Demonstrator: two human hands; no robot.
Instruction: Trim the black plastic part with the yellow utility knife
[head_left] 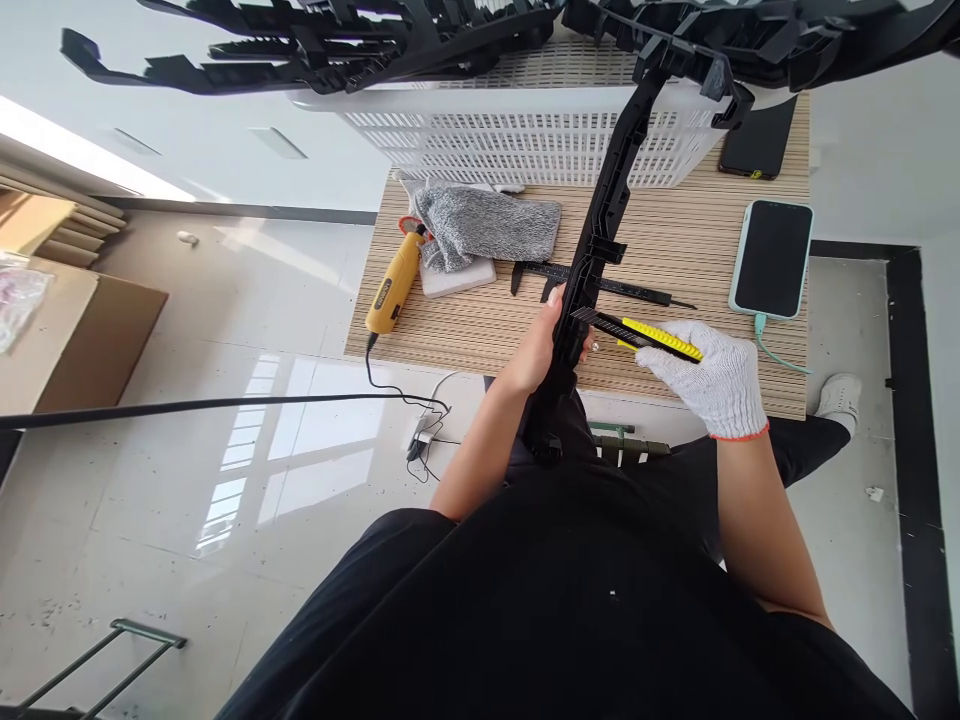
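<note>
My bare left hand (pixel 538 345) is wrapped round a long black plastic part (pixel 598 225), which slants from my lap up toward the basket. In my gloved right hand (pixel 709 375) is a yellow and black utility knife (pixel 660 338). Its extended blade points left and meets the black part just beside my left hand; whether it touches cannot be made out. Behind the part lies a black caliper (pixel 634 290) on the table. To the left are a grey cloth glove (pixel 499 222) and a yellow rotary tool (pixel 397 280) with a cord.
A white slatted basket (pixel 480 140) at the back holds several black plastic parts (pixel 330 45). A phone (pixel 771 258) on a cable and a black device (pixel 759 140) lie on the wooden table (pixel 675 225) at right. A dark cord (pixel 225 403) crosses at left, near cardboard boxes (pixel 90 330).
</note>
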